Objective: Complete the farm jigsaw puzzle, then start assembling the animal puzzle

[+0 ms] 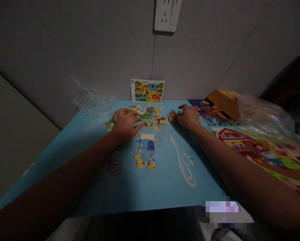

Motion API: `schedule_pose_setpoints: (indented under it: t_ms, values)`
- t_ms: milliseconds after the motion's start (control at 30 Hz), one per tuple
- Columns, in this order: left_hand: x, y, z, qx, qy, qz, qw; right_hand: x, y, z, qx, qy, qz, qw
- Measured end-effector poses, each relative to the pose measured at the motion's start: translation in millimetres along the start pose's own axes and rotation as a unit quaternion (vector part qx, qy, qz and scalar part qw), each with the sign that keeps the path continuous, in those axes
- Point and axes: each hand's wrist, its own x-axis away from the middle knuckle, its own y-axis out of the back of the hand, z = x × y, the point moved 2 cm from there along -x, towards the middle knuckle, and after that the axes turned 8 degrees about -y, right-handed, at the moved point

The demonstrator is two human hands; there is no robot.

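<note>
Spread over the loose jigsaw puzzle pieces at the far middle of the table, my left hand (124, 124) has its fingers apart and hides some of them. My right hand (190, 117) is farther right, its fingertips on a small yellowish puzzle piece (171, 117); part of that piece is hidden by the fingers. Between my hands lie several loose puzzle pieces (159, 120), some overlapping. Nearer to me, a joined section of puzzle (146, 152) shows a blue elephant on yellow ground.
A picture card (147, 91) leans against the wall. Crumpled clear plastic (96, 102) lies at the back left. At right are an open brown box (224, 103), more clear plastic (265, 115) and a colourful farm picture (270, 154). The blue table's front edge (139, 210) is near me.
</note>
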Motion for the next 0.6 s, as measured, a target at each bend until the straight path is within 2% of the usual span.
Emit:
schedule_pose_setpoints:
  t_ms: [100,167,233,367,600]
  values:
    - [1,-0.6,-1,-0.015,0.001,0.029,0.999,11,-2,15,0.005,0.112,-0.002,0.994]
    - [1,-1.1,-1,-0.020,-0.007,0.038,0.999,21,-5,27,0.003,0.195,0.046,0.980]
    - [1,-1.5,-1,-0.025,-0.013,0.047,0.999,29,-9,37,0.023,0.250,0.085,0.964]
    - [1,-1.7,-1,-0.028,-0.023,0.060,0.998,36,-8,46,0.043,0.272,0.104,0.956]
    - [3,-1.1,-1,-0.017,-0.056,0.062,0.996,33,-2,43,0.054,0.312,0.130,0.940]
